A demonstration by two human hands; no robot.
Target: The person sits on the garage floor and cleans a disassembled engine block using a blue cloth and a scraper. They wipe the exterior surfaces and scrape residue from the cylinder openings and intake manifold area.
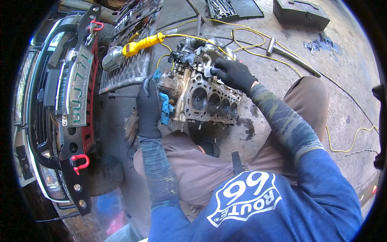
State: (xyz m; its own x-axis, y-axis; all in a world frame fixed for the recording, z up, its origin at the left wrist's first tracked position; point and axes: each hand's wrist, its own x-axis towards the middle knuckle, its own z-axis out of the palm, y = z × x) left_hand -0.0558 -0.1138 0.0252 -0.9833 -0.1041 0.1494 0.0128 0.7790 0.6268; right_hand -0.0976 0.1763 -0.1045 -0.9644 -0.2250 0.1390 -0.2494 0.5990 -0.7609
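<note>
An engine block (206, 114) stands on the floor before me, its flat face with several round bores turned toward me. My left hand (149, 105), in a dark glove, is at the block's left side, closed on a blue rag (165, 109). Some of the rag shows above the fingertips and some beside the palm. My right hand (237, 75), in a black glove, is over the block's upper edge. Its fingers pinch a small pale grey piece (208, 71), whose kind I cannot make out.
A yellow work light (143, 44) lies on a metal mesh rack (133, 66), its cord trailing rightward. At left is a vehicle front with red shackles (80, 162). Behind are a hammer (292, 57), a toolbox (301, 15) and a wrench set (221, 8).
</note>
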